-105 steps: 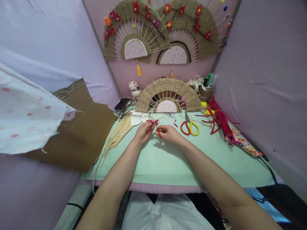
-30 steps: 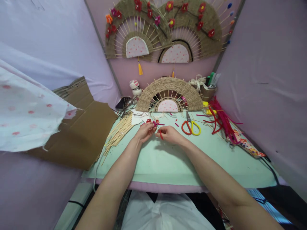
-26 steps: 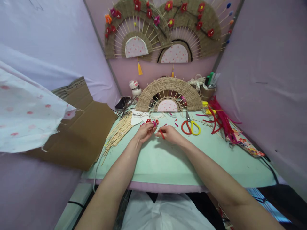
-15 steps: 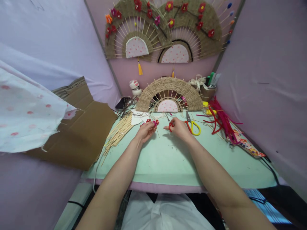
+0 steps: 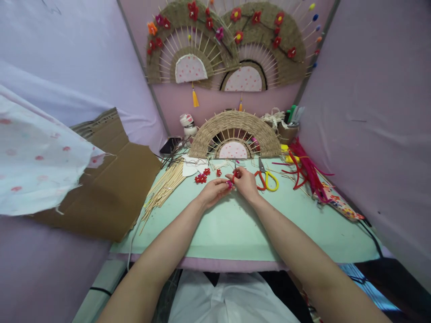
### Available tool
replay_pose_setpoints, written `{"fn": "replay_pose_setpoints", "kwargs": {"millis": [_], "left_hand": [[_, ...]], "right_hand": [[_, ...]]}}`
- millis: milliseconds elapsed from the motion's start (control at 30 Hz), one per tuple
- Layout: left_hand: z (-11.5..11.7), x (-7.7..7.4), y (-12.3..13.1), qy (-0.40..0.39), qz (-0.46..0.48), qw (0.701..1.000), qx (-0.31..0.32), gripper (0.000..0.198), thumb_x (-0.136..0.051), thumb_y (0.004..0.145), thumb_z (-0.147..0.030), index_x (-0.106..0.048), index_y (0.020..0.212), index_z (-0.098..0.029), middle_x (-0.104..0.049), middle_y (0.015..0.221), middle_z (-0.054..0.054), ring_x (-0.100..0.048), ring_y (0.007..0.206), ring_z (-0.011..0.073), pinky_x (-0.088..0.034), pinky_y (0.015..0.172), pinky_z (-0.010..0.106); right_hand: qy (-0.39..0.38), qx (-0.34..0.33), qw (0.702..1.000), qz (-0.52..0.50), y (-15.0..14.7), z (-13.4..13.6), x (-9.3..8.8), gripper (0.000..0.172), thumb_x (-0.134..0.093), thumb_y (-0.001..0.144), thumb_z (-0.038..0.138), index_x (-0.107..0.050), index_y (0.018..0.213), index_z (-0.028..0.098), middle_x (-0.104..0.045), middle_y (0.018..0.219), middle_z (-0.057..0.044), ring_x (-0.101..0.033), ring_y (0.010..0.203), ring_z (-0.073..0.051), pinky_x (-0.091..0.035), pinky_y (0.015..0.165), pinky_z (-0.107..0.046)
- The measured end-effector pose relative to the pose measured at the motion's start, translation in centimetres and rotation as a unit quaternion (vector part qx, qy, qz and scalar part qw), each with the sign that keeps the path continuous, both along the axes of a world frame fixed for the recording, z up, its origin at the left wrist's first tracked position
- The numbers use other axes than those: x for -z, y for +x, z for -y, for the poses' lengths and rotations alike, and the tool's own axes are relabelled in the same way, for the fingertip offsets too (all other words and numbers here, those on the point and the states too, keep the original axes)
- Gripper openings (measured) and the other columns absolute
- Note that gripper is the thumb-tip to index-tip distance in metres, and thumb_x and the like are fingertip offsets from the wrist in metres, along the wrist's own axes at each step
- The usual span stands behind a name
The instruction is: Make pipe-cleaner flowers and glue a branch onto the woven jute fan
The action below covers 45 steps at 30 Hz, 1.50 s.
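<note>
My left hand (image 5: 214, 191) and my right hand (image 5: 245, 183) meet over the mint-green table (image 5: 235, 229). The left fingers pinch a small magenta pipe-cleaner flower (image 5: 230, 183). The right fingers are closed on a small red piece (image 5: 235, 175) right beside it. Two finished red flowers (image 5: 201, 178) lie on the table just left of my hands. A woven straw half-circle fan (image 5: 235, 125) stands upright behind them.
Orange-and-yellow scissors (image 5: 266, 177) lie right of my hands. A bundle of red and pink pipe cleaners (image 5: 305, 169) sits at the far right. Thin bamboo sticks (image 5: 164, 186) and brown cardboard (image 5: 107, 184) lie left. A cup of pens (image 5: 288, 128) stands at the back.
My right hand reached right toward the scissors, then came back to the left hand. Both hands have shifted right, and two red flowers now lie uncovered on the table.
</note>
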<state>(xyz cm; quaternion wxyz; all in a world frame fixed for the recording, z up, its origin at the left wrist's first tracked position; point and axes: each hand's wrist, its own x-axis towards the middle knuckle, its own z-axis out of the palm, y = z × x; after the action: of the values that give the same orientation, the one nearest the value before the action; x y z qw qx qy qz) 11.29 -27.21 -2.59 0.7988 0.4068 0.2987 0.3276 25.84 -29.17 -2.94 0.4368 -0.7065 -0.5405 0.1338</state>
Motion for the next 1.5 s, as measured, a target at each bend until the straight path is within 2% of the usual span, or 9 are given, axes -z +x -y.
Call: {"fn": "replay_pose_setpoints", "kwargs": {"millis": [100,233,433,667,833,1033,1167,1333,1500], "left_hand": [[0.3,-0.1,0.5,-0.029,0.038,0.998,-0.027,0.007,-0.066,0.070,-0.003,-0.062,0.072,-0.009,-0.069,0.074,0.006,-0.068,0.078,0.0120,-0.050,0.085,0.023],[0.3,-0.1,0.7,-0.054,0.059,0.996,-0.038,0.010,-0.058,0.074,-0.001,-0.062,0.068,-0.008,-0.069,0.076,0.008,-0.068,0.084,0.0145,-0.050,0.087,0.023],[0.2,-0.3,0.2,-0.049,0.069,0.996,-0.017,0.012,-0.057,0.074,0.000,-0.063,0.067,-0.007,-0.070,0.082,0.011,-0.068,0.089,0.0161,-0.049,0.092,0.024],[0.4,-0.5,0.3,-0.058,0.070,0.996,-0.024,0.011,-0.060,0.072,0.000,-0.061,0.064,-0.008,-0.069,0.081,0.011,-0.067,0.087,0.0150,-0.047,0.095,0.024],[0.7,0.0,0.8,-0.059,0.082,0.995,0.001,0.005,-0.064,0.070,-0.001,-0.064,0.071,-0.006,-0.068,0.079,0.009,-0.066,0.082,0.0131,-0.046,0.097,0.027],[0.9,-0.3,0.9,-0.081,0.095,0.991,-0.044,0.012,-0.064,0.070,-0.002,-0.059,0.065,-0.011,-0.069,0.078,0.008,-0.067,0.087,0.0163,-0.047,0.098,0.033],[0.7,-0.5,0.8,-0.086,0.099,0.990,-0.048,0.010,-0.063,0.071,-0.003,-0.059,0.068,-0.011,-0.070,0.078,0.009,-0.067,0.091,0.0192,-0.048,0.097,0.035],[0.5,-0.5,0.6,-0.099,0.065,0.992,-0.047,0.006,-0.062,0.071,-0.005,-0.060,0.069,-0.010,-0.070,0.083,0.013,-0.068,0.088,0.0196,-0.050,0.091,0.029],[0.5,-0.5,0.8,-0.103,0.078,0.991,-0.044,0.007,-0.062,0.071,-0.005,-0.059,0.068,-0.010,-0.069,0.082,0.013,-0.067,0.092,0.0203,-0.051,0.088,0.026]], "right_hand": [[-0.002,0.026,0.999,0.045,0.0,0.0,0.2,0.024,-0.058,0.076,0.045,-0.058,0.078,0.021,-0.059,0.063,0.000,-0.050,0.059,-0.016,-0.030,0.056,-0.025],[-0.022,0.037,0.996,0.078,0.4,-0.1,0.4,0.019,-0.057,0.078,0.041,-0.057,0.078,0.022,-0.059,0.063,0.000,-0.050,0.058,-0.016,-0.028,0.055,-0.025],[-0.045,0.047,0.990,0.127,1.0,-0.3,0.7,0.022,-0.057,0.079,0.042,-0.057,0.085,0.021,-0.062,0.068,-0.002,-0.053,0.062,-0.018,-0.028,0.056,-0.026],[-0.117,0.039,0.978,0.166,0.9,-0.1,0.3,0.028,-0.055,0.082,0.042,-0.056,0.095,0.017,-0.065,0.074,-0.007,-0.060,0.072,-0.022,-0.028,0.057,-0.027],[-0.124,0.064,0.969,0.203,0.7,0.1,-0.2,0.030,-0.052,0.085,0.044,-0.057,0.097,0.017,-0.067,0.076,-0.009,-0.062,0.074,-0.024,-0.028,0.058,-0.029],[-0.123,0.046,0.970,0.207,0.5,0.1,-0.7,0.028,-0.050,0.087,0.042,-0.057,0.097,0.017,-0.068,0.078,-0.010,-0.063,0.075,-0.024,-0.031,0.060,-0.029],[-0.123,0.026,0.972,0.199,0.5,0.0,-0.6,0.031,-0.050,0.088,0.043,-0.056,0.101,0.016,-0.068,0.081,-0.011,-0.063,0.078,-0.024,-0.032,0.062,-0.028],[-0.125,0.024,0.976,0.179,0.7,-0.2,-0.3,0.036,-0.049,0.088,0.045,-0.054,0.108,0.014,-0.067,0.085,-0.013,-0.063,0.082,-0.025,-0.034,0.063,-0.028],[-0.103,0.009,0.979,0.175,1.0,-0.4,-0.1,0.036,-0.050,0.088,0.042,-0.053,0.110,0.013,-0.067,0.088,-0.013,-0.063,0.083,-0.024,-0.036,0.065,-0.028]]}}
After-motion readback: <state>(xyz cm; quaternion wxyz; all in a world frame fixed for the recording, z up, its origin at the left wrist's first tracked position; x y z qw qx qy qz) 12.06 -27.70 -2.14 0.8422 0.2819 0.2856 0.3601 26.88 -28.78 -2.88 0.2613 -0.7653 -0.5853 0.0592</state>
